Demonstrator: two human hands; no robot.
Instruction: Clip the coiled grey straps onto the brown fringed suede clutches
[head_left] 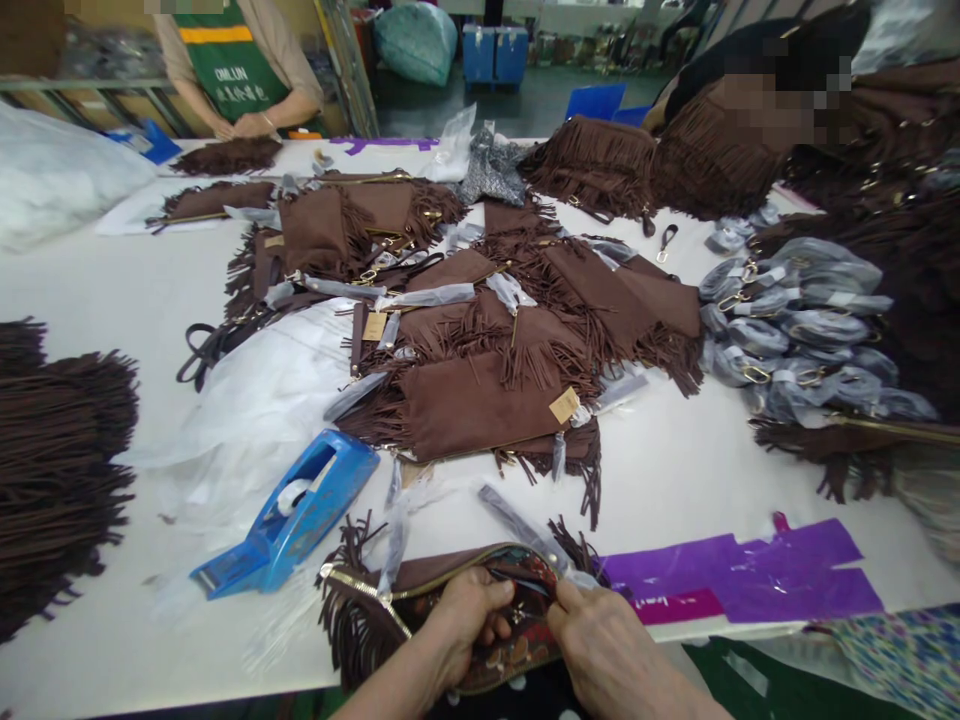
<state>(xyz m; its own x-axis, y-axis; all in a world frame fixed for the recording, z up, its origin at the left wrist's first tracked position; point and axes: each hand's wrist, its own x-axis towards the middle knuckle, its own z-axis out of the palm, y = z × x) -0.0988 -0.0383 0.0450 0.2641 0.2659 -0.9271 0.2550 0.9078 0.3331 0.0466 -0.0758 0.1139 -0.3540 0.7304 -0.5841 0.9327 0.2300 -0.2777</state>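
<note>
A brown fringed zip bag [420,575] lies at the table's near edge, its zip undone and its patterned lining [525,640] showing. My left hand [466,622] is inside the mouth of the bag, fingers curled and thumb pressed against the lining. At the bag's right side my right hand [596,635] closes on the rim, its fingertips partly hidden. Straps in clear plastic wrap [525,530] lie across the top of the bag. Beyond it rests another brown fringed bag [480,405] with a tan tag [564,405].
A blue tape dispenser [300,515] stands left of the bag. Purple plastic strips [750,575] lie to the right. Wrapped straps [795,320] are heaped at right, and brown fringed pieces [60,480] at left. Across the table stands a person in a green apron [232,65].
</note>
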